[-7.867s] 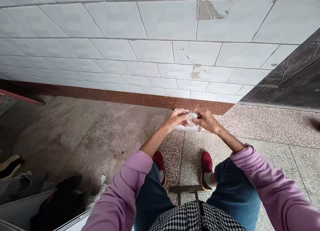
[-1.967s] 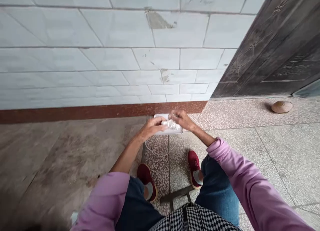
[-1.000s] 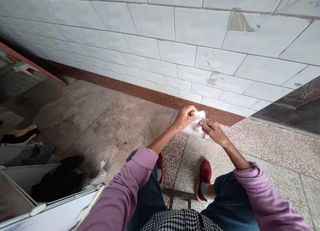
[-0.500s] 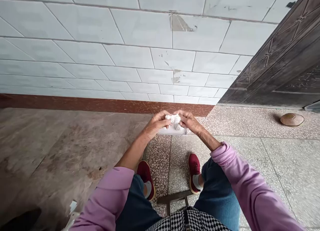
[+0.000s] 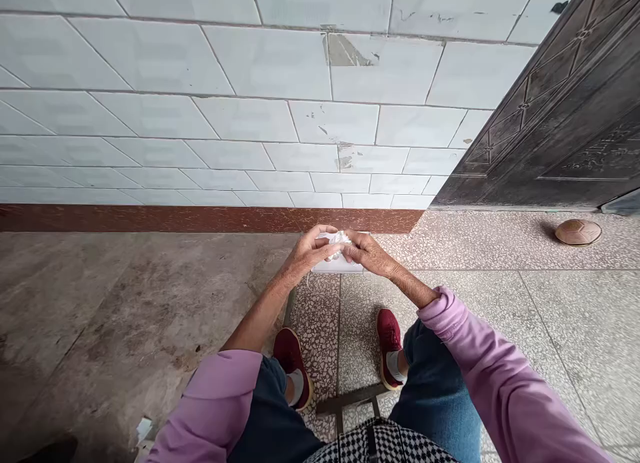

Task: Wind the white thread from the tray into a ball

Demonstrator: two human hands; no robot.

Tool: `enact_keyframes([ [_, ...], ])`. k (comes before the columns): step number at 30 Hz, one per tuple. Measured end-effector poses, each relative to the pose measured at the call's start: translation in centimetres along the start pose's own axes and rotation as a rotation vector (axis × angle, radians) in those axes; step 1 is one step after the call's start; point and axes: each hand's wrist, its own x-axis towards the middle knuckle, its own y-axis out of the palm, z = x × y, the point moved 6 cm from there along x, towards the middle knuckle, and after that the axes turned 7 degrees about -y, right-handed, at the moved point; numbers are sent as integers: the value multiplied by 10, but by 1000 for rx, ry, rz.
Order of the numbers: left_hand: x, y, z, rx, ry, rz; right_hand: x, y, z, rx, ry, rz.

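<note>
My left hand (image 5: 306, 253) and my right hand (image 5: 371, 253) meet in front of me, fingers closed round a small white bundle of cord (image 5: 340, 239). The left thumb and fingers grip its left side, and the right fingers lie over its right side. Much of the bundle is hidden by the fingers. Just below, a shallow white tray (image 5: 338, 268) shows past the hands; what lies in it is mostly covered. A thin pale strand (image 5: 308, 279) hangs by the tray's left end.
A white tiled wall (image 5: 280, 123) with a brown base strip (image 5: 150, 217) rises ahead. To the right are a dark panelled door (image 5: 550, 129) and a flattened brown ball (image 5: 579, 231) on the floor. Two red shoes (image 5: 389, 336) stand below, near a stool's bar (image 5: 350, 399).
The hands have drawn closer round the bundle, with the right fingers now folded over it, so less of it shows. The view has shifted slightly to the right.
</note>
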Motion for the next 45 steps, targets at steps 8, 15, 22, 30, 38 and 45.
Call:
enact_keyframes([
  [8,-7,20,13,-153,-166,259,-9,-5,10,157,12,221],
  [15,-5,19,12,-208,-150,233,-5,-8,7,299,86,87],
  [22,2,5,8,-273,-41,-44,-1,-13,-13,143,108,-30],
  [30,3,-27,-3,103,58,-303,-2,14,-15,-353,85,84],
  [38,3,0,11,733,167,-273,-9,17,-1,-481,9,187],
  [45,2,28,9,487,130,56,-2,-30,-19,-561,128,40],
])
